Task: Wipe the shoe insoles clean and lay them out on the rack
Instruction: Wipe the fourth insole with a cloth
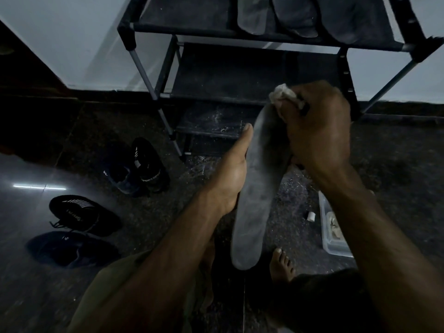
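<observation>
Four dark shoes (101,203) lie on the floor (168,212) at the left, near the foot of the rack (240,75). At centre, the left hand (230,174) grips the long edge of a grey insole (257,188) held tilted in front of the rack, thumb extended along its side. The right hand (317,138) is closed around a pale cloth (282,93) pressed against the insole's upper end; three further insoles (295,15) lie side by side on the rack's top shelf, and a clear plastic container (334,236) sits on the floor at lower right.

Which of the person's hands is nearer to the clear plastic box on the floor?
Right. The right hand grips a cloth above and just left of the plastic box; the left hand holds the insole farther left.
</observation>
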`<state>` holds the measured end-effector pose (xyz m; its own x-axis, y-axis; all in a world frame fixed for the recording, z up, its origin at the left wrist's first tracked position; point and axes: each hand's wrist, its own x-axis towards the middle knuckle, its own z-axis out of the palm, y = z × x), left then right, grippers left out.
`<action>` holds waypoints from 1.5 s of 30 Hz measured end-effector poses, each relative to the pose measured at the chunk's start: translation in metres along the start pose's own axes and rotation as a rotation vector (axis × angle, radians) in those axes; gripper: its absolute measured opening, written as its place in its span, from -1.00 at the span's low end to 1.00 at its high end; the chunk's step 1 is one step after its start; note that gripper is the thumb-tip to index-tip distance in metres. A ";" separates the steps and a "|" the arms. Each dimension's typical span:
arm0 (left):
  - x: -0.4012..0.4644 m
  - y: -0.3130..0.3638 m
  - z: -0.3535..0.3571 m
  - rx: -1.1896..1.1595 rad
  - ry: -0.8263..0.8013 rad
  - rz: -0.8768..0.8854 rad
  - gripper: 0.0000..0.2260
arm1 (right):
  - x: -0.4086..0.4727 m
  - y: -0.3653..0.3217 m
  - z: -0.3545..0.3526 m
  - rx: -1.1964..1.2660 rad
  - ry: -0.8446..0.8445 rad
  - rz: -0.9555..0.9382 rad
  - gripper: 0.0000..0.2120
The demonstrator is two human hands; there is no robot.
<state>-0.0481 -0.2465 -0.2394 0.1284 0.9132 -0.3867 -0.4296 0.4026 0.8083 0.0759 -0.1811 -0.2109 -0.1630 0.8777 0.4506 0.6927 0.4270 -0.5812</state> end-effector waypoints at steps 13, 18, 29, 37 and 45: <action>0.001 0.002 -0.001 0.045 0.019 -0.022 -0.57 | 0.003 0.014 0.001 -0.050 0.043 0.033 -0.71; 0.001 0.004 -0.002 0.037 0.040 0.015 -0.59 | -0.005 -0.019 0.007 0.030 -0.105 -0.106 -0.76; 0.001 0.001 -0.004 0.185 0.098 0.001 -0.54 | -0.002 0.000 0.004 -0.032 0.017 -0.039 -0.74; 0.004 0.010 -0.007 0.017 0.200 0.025 -0.49 | -0.008 -0.016 0.012 -0.042 -0.200 -0.165 -0.73; 0.007 0.015 -0.016 -0.108 0.240 -0.008 -0.44 | -0.018 -0.031 0.009 -0.035 -0.438 -0.282 -0.80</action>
<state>-0.0683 -0.2349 -0.2369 -0.0783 0.8641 -0.4972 -0.5238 0.3886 0.7580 0.0507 -0.2083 -0.2072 -0.6198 0.7416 0.2566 0.6012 0.6589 -0.4522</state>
